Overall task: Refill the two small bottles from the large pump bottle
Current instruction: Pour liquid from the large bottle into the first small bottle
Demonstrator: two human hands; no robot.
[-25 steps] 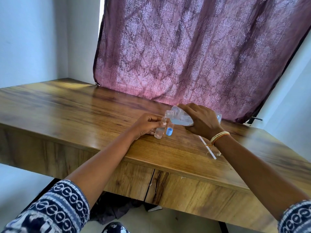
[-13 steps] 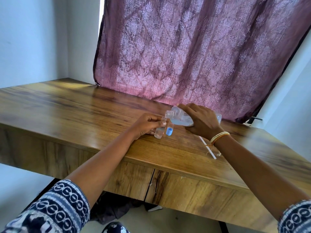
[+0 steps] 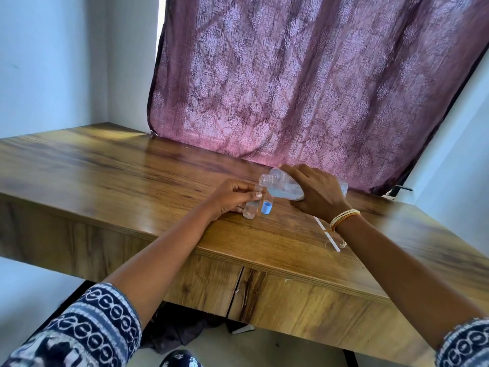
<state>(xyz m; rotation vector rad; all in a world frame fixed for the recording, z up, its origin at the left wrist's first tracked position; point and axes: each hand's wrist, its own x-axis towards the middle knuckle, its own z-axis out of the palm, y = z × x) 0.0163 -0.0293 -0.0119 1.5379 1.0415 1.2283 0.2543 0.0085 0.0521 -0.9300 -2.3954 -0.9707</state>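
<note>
From the head view, the right hand (image 3: 316, 193) grips the large bottle (image 3: 281, 188), tipped with its open neck over the small bottle (image 3: 251, 206) that the left hand (image 3: 229, 198) pinches upright on the table (image 3: 132, 181); a blue cap (image 3: 266, 208) lies just beside. No label is readable. Nothing has shifted since the earlier frames.

Wooden bench (image 3: 111, 165), glossy grain, thick front edge with a vertical seam below. Behind it a mauve patterned curtain (image 3: 304, 83), backlit, daylight glowing through and along its left edge. Pale blue-white walls (image 3: 53, 62) left and right. Light floor (image 3: 29, 290) under the bench; dark cloth heaped there.
</note>
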